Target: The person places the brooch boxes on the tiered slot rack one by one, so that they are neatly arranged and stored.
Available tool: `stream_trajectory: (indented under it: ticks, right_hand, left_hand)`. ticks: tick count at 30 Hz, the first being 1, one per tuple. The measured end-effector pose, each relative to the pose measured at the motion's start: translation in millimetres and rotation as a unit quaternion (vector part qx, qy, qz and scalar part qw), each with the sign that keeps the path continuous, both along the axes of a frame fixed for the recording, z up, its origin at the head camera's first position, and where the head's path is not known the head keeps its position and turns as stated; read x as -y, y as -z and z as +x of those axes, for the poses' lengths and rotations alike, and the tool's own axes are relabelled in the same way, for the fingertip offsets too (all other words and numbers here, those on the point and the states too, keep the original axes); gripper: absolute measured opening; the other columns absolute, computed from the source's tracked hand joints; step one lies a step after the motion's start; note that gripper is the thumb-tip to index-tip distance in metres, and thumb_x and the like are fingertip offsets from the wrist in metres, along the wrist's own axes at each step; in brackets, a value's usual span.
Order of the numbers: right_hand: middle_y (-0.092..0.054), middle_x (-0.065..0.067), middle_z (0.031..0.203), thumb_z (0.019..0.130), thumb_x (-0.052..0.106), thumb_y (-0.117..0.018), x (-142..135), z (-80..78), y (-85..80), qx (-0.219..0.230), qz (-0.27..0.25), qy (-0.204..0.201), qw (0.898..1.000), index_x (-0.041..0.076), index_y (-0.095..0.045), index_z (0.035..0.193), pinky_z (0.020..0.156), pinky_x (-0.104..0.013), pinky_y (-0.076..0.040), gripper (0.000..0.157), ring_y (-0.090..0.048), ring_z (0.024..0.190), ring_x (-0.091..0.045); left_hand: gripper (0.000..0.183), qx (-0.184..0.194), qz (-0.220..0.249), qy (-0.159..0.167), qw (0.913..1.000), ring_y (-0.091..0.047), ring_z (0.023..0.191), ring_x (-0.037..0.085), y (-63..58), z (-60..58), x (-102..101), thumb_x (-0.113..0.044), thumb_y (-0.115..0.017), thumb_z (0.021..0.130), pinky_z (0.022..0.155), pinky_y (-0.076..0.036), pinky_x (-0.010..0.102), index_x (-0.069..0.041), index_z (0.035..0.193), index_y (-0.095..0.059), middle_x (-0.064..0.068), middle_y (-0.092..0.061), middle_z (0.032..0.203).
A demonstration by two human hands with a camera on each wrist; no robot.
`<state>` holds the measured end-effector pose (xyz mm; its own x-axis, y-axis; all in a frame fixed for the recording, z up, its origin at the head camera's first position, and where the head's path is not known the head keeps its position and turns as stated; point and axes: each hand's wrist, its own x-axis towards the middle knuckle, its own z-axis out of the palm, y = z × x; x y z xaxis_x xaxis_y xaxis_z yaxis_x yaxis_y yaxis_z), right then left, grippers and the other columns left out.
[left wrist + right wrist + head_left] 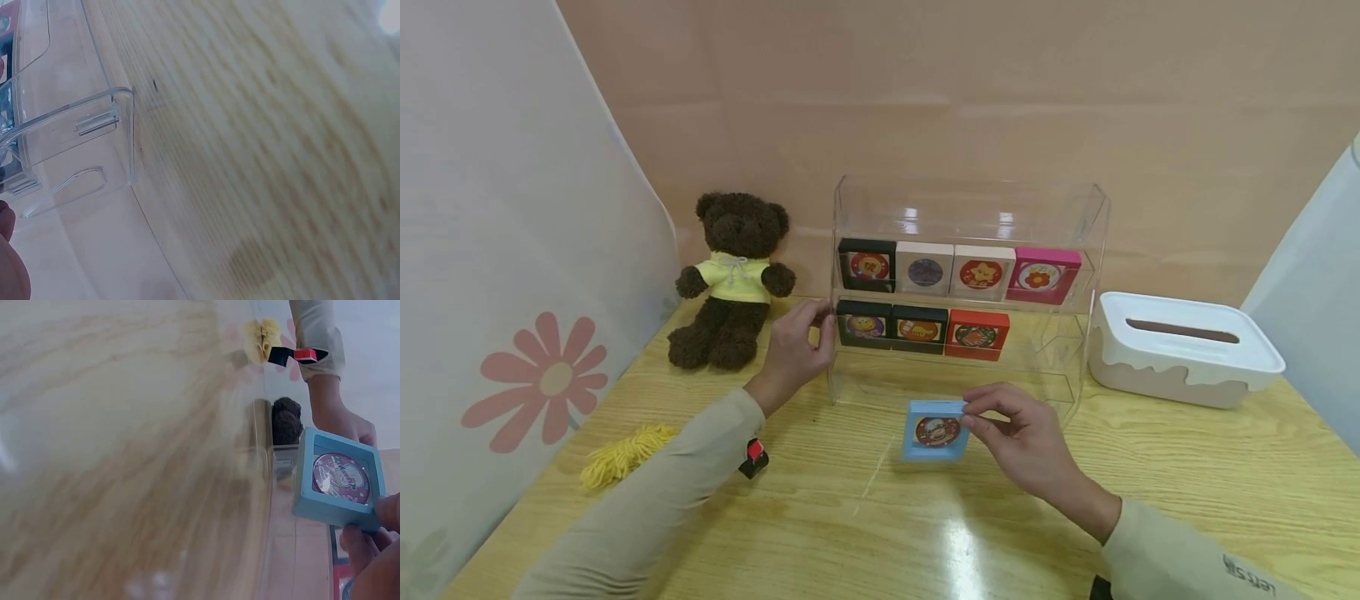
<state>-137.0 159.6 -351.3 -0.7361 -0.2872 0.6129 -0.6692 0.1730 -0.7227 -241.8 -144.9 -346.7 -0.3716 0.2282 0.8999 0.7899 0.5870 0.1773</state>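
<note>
Between thumb and fingers, my right hand [1026, 442] pinches a light blue square frame box [917, 450] by its upper right corner, in front of a clear acrylic display rack [970, 208]. In the right wrist view a round badge [340, 478] shows behind the box's window. My left hand [793, 346] holds the rack's left side edge, thumb toward the front. Along the rack's middle tier stand a black box [867, 265], two whitish boxes and a magenta box [1045, 275]. Two black boxes and a red box [977, 335] fill the left part of the tier below.
A brown teddy bear [733, 287] in a yellow top sits left of the rack. Yellow yarn [628, 454] lies by my left sleeve. To the right stands a white-lidded tissue box [1187, 346]. Wall cloths enclose the wooden table [835, 533] at the back and sides.
</note>
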Motion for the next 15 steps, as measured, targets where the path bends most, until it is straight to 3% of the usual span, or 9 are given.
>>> stream_trajectory:
  ticks: [10,15]
  right_hand:
    - [-0.064,-0.018,0.099,0.076,-0.024,-0.063,-29.4,-8.2,-13.5,-0.024,-0.004,0.074,0.997,-0.001,-0.068,0.086,0.068,-0.022,-0.053,0.025,-0.063,0.091,-0.008]
    - [-0.064,-0.014,0.102,0.077,-0.026,-0.06,-43.6,-16.2,-24.5,-0.028,-0.03,0.089,0.995,-0.009,-0.066,0.087,0.072,-0.019,-0.051,0.021,-0.062,0.097,-0.01]
  left_hand:
    - [0.015,0.003,-0.004,0.003,1.0,-0.062,0.067,0.024,-0.4,-0.9,-0.5,0.001,-0.054,0.088,0.058,-0.054,0.037,0.01,0.097,-0.062,0.015,-0.062,0.082]
    - [0.015,0.0,0.0,0.005,1.0,-0.062,0.067,0.025,-0.1,0.3,0.2,0.003,-0.057,0.085,0.057,-0.054,0.038,0.009,0.097,-0.062,0.015,-0.061,0.081]
